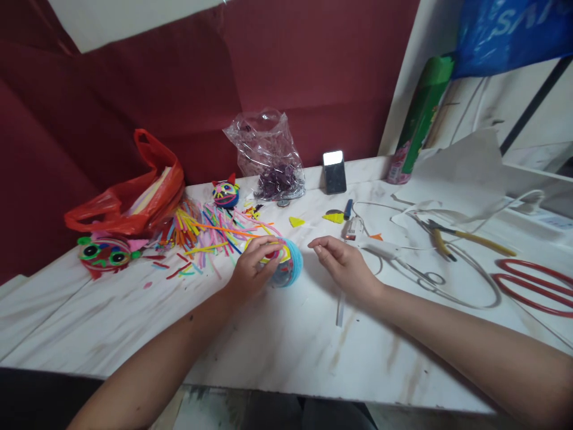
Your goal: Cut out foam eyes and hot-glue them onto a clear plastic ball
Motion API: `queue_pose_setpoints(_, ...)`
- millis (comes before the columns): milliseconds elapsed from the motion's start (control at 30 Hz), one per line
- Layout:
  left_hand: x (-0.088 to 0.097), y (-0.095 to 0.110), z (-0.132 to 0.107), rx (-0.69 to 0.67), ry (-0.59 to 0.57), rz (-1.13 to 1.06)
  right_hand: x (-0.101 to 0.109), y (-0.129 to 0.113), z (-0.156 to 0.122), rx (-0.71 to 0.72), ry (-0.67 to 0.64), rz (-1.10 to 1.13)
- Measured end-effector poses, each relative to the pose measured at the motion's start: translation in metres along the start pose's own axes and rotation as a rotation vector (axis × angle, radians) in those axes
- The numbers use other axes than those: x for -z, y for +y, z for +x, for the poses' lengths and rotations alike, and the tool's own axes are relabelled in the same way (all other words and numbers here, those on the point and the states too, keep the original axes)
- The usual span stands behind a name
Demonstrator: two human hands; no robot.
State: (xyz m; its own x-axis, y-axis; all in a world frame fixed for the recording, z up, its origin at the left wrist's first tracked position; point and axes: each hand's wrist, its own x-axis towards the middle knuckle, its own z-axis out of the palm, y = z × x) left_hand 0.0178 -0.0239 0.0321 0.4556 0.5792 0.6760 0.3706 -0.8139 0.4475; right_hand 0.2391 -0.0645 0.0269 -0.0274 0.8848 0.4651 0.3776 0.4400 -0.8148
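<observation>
My left hand [256, 266] is wrapped around the left side of a round craft ball [293, 266]. Light-blue strands are wound about the ball's right side, and yellow and pink pieces show near my fingers. Part of the ball is hidden behind that hand. Just to the right, apart from the ball, my right hand [342, 263] has thumb and forefinger close together in a pinch. Anything between those fingertips is too small to make out. A clear, narrow stick [340, 309] lies below my right hand. Yellow cut pieces [333, 218] lie behind the hands.
Colourful pipe-cleaner pieces [210, 230], a red bag [129, 203] and two decorated craft balls, one with big eyes [105, 257], are on the left. Rightward lie a white glue gun [380, 249], its cable, pliers [474, 240] and red loops [537, 285]. A green spray can [421, 119] stands behind.
</observation>
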Motion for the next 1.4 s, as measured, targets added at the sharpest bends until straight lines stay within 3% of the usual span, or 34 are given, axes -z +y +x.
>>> queue_pose_setpoints(233,-0.001,-0.002,-0.001,-0.032,0.009,-0.004,-0.002,0.006,0.000,-0.038,-0.042,-0.014)
queue_pose_setpoints(433,-0.002,-0.001,-0.001,-0.077,0.007,0.002,-0.007,0.008,-0.006,0.380,-0.051,-0.280)
queue_pose_setpoints(567,-0.002,-0.001,-0.001,-0.089,0.008,0.018,-0.012,0.008,-0.011,0.494,-0.108,-0.421)
queue_pose_setpoints(1000,-0.003,0.002,-0.001,-0.121,0.004,0.047,-0.012,0.008,-0.011,0.411,-0.189,-0.314)
queue_pose_setpoints(1400,-0.006,-0.002,-0.001,-0.079,0.006,0.016,-0.008,0.009,-0.008,0.412,-0.094,-0.296)
